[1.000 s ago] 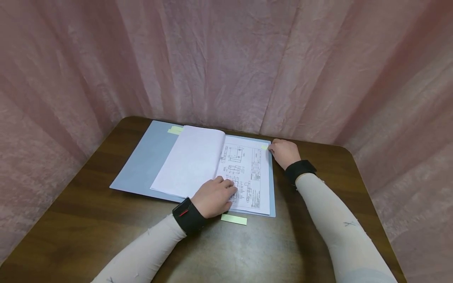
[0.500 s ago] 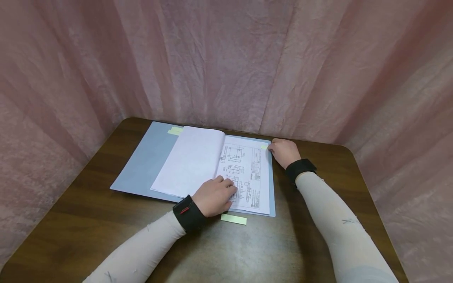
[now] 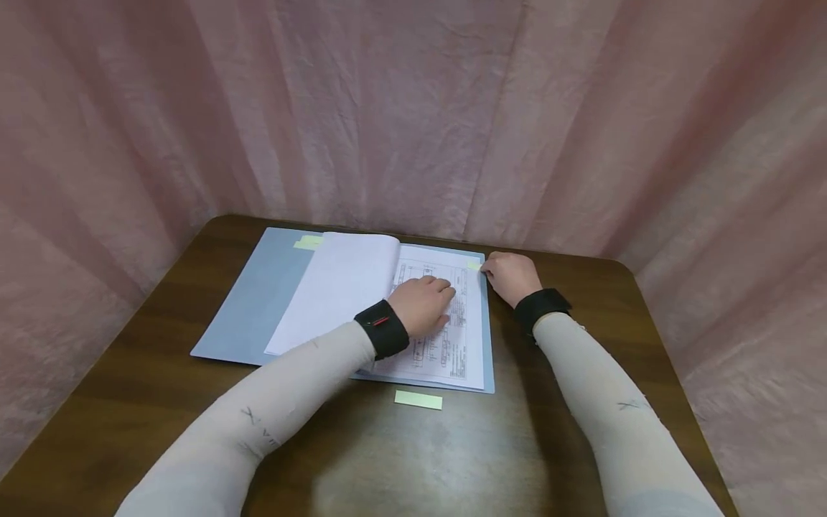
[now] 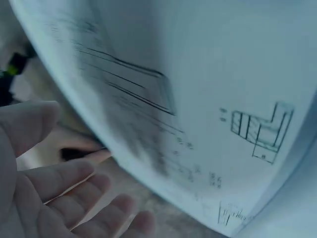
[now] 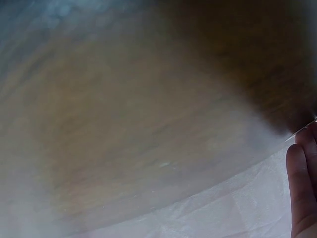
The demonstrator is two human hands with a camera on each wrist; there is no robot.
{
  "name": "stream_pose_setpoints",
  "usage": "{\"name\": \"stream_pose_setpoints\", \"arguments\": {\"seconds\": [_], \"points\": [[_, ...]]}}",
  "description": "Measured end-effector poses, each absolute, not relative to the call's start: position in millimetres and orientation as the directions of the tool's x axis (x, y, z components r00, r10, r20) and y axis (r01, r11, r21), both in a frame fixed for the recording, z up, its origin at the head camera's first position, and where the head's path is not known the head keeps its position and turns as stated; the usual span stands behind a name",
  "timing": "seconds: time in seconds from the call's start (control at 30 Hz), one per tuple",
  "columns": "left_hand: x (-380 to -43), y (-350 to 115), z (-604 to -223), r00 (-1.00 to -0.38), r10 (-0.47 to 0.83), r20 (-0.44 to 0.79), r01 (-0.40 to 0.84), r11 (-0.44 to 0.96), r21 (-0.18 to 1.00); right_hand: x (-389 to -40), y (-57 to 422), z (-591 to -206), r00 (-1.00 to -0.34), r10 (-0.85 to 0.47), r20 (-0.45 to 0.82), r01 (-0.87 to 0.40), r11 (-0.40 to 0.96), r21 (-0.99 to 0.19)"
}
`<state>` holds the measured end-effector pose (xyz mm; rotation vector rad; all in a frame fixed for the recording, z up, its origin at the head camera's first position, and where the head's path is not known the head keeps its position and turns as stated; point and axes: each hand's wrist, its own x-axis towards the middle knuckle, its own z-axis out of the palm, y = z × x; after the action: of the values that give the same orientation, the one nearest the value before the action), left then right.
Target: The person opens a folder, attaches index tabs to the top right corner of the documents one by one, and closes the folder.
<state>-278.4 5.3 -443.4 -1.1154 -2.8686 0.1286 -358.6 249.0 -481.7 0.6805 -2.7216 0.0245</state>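
Observation:
A grey-blue folder (image 3: 248,309) lies spread on the table. On its right half is a sheet with technical drawings (image 3: 470,355); turned-over white pages (image 3: 332,287) cover part of the left half. My left hand (image 3: 423,306) is over the drawing sheet, fingers extended. In the left wrist view its fingers (image 4: 101,210) are apart and grip nothing, beside the printed sheet (image 4: 208,54). At the sheet's far right corner, my right hand (image 3: 512,278) pinches the end of a pale green sticky tab (image 3: 474,266). The right wrist view catches only fingers (image 5: 299,183) at its edge.
Another pale green sticky strip (image 3: 418,399) lies on the wooden table (image 3: 568,459), just in front of the folder. More green tabs (image 3: 308,243) stick out by the turned pages. A pink curtain (image 3: 413,122) hangs behind the table's far edge.
My left hand has moved from the sheet's near left part up toward its middle, away from me. My right hand stays at the far corner. The head view has shifted slightly.

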Motion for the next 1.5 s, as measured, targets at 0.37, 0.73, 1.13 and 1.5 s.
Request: {"name": "stream_pose_setpoints", "arguments": {"seconds": [0.37, 0.73, 1.13, 1.5], "points": [[-313.5, 28.2, -463.5, -0.773, 0.631, -0.073, 0.635, 0.764, -0.117, -355.3, 243.9, -485.7, -0.835, -0.462, 0.299, -0.46, 0.884, 0.081], [-343.5, 46.3, -489.9, -0.775, 0.619, -0.129, 0.632, 0.766, -0.118, -352.4, 240.9, -483.6, -0.852, -0.451, 0.265, -0.445, 0.891, 0.086], [-342.9, 48.1, -471.7, -0.769, 0.623, -0.139, 0.638, 0.761, -0.118, -351.5, 243.6, -485.3, -0.836, -0.471, 0.282, -0.465, 0.88, 0.093], [-344.3, 49.5, -461.6, -0.809, 0.572, -0.136, 0.585, 0.807, -0.078, -348.3, 237.5, -480.2, -0.847, -0.464, 0.261, -0.455, 0.885, 0.097]]}}
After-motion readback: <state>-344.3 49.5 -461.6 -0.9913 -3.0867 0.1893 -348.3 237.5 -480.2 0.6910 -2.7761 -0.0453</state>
